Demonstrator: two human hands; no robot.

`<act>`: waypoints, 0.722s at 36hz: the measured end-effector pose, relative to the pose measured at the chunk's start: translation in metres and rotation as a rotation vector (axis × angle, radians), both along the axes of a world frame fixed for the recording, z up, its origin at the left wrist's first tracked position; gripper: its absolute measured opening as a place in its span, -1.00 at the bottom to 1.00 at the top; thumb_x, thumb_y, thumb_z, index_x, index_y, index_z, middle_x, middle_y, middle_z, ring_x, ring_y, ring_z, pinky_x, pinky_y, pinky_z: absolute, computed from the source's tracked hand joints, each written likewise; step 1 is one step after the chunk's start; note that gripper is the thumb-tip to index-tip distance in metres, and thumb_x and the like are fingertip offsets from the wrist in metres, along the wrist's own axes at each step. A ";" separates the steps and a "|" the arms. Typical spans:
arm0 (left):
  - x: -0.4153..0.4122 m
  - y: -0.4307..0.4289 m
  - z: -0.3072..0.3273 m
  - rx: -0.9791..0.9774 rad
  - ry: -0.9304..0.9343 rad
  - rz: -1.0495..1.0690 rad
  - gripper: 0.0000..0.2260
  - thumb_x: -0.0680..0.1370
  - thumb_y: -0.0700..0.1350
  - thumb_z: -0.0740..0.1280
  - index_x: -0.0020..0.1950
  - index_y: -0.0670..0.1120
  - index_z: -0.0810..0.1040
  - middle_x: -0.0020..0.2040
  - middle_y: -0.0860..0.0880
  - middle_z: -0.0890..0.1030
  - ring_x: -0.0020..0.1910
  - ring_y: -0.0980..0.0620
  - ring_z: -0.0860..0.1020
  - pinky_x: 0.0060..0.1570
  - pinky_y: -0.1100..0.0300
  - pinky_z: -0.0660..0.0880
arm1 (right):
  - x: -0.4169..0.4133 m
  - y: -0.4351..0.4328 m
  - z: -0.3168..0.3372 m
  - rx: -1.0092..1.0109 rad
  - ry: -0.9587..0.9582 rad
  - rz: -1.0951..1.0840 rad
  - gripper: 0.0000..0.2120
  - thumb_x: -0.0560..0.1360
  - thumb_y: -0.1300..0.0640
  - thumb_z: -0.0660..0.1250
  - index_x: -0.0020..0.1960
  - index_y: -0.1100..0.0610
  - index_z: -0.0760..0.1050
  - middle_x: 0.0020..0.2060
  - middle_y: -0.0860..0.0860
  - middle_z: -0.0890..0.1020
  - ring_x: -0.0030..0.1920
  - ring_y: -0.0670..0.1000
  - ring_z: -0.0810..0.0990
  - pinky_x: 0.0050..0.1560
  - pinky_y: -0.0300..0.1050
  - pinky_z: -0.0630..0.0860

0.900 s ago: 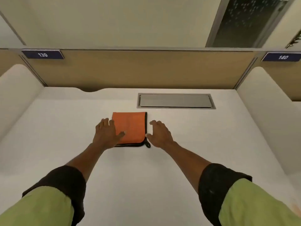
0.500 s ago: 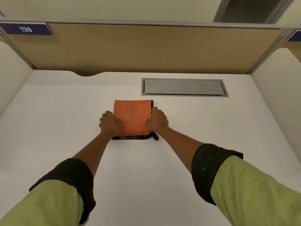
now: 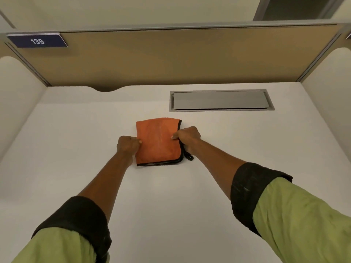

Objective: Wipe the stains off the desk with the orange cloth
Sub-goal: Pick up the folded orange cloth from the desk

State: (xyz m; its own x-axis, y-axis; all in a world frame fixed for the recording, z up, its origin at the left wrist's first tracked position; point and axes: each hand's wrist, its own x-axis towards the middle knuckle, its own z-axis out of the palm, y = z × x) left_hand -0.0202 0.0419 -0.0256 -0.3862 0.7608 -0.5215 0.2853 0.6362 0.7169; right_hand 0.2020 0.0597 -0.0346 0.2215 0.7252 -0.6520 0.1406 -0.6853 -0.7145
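A folded orange cloth point(image 3: 157, 141) with a black hem and a small black loop at its near right corner lies in the middle of the white desk point(image 3: 171, 196). My left hand point(image 3: 127, 146) pinches the cloth's left edge, fingers curled shut. My right hand point(image 3: 188, 136) grips the right edge, thumb on top of the fabric. The cloth's far edge looks slightly lifted and rumpled. I see no distinct stains on the desk surface.
A grey metal cable flap point(image 3: 221, 100) is set into the desk behind the cloth, to the right. A tan back panel point(image 3: 171, 57) with a blue "139" label point(image 3: 37, 41) closes the rear. White side dividers point(image 3: 17, 103) flank the desk.
Both hands went from resting flat beside the cloth to closing on its left and right edges. The cloth has bunched slightly, and my head has tilted.
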 end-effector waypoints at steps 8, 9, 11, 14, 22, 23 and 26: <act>0.003 -0.016 0.028 0.073 -0.148 -0.003 -0.92 0.61 -0.29 0.46 -0.05 -0.15 0.67 0.05 -0.10 0.65 0.18 -0.13 0.56 0.33 -0.06 0.43 | 0.042 -0.033 0.037 0.140 0.182 -0.077 -0.61 0.28 0.32 0.64 0.07 0.26 0.65 0.00 0.08 0.73 0.03 0.10 0.69 -0.18 -0.15 0.54; 0.004 -0.019 0.031 0.084 -0.179 -0.008 -0.87 0.61 -0.30 0.47 -0.10 -0.11 0.66 0.02 -0.08 0.66 0.19 -0.12 0.57 0.36 -0.07 0.42 | 0.048 -0.037 0.040 0.163 0.189 -0.086 -0.61 0.28 0.33 0.65 0.07 0.23 0.65 0.00 0.06 0.71 0.03 0.08 0.67 -0.16 -0.17 0.53; 0.008 -0.027 0.035 0.107 -0.215 -0.026 -0.83 0.59 -0.33 0.47 -0.12 -0.08 0.67 0.04 -0.10 0.68 0.21 -0.13 0.59 0.38 -0.08 0.42 | 0.061 -0.044 0.042 0.194 0.185 -0.109 -0.53 0.26 0.31 0.67 0.11 0.14 0.62 0.04 0.04 0.69 0.10 0.09 0.65 0.02 -0.08 0.59; 0.016 -0.041 0.037 0.130 -0.258 -0.040 -0.84 0.56 -0.34 0.49 -0.08 -0.08 0.71 0.06 -0.12 0.72 0.24 -0.15 0.61 0.44 -0.11 0.43 | 0.083 -0.057 0.046 0.230 0.150 -0.116 -0.41 0.21 0.27 0.69 0.18 0.03 0.60 0.04 0.09 0.75 0.18 0.13 0.67 0.35 0.15 0.54; 0.065 -0.086 0.036 0.290 -0.250 -0.145 -0.86 0.53 -0.25 0.57 0.07 -0.12 0.76 0.10 -0.08 0.75 0.26 -0.10 0.64 0.24 0.06 0.45 | 0.142 -0.132 0.067 0.458 -0.087 0.120 -0.41 0.37 0.28 0.62 0.31 -0.13 0.60 -0.11 0.11 0.74 -0.02 0.05 0.73 0.00 -0.18 0.60; 0.071 -0.091 0.034 0.315 -0.234 -0.159 -0.84 0.52 -0.23 0.58 0.07 -0.08 0.76 0.18 -0.06 0.74 0.30 -0.08 0.63 0.26 0.06 0.45 | 0.150 -0.143 0.067 0.450 -0.140 0.153 -0.42 0.36 0.26 0.64 0.29 -0.13 0.62 -0.11 0.06 0.73 -0.03 0.04 0.72 0.00 -0.13 0.63; 0.091 -0.106 0.031 0.401 -0.169 -0.270 -0.82 0.50 -0.20 0.61 0.01 0.04 0.74 0.37 0.13 0.65 0.35 -0.02 0.58 0.26 0.09 0.44 | 0.173 -0.178 0.061 0.422 -0.332 0.211 -0.43 0.30 0.14 0.68 0.27 -0.09 0.64 -0.07 -0.03 0.72 0.02 -0.01 0.67 0.14 -0.02 0.61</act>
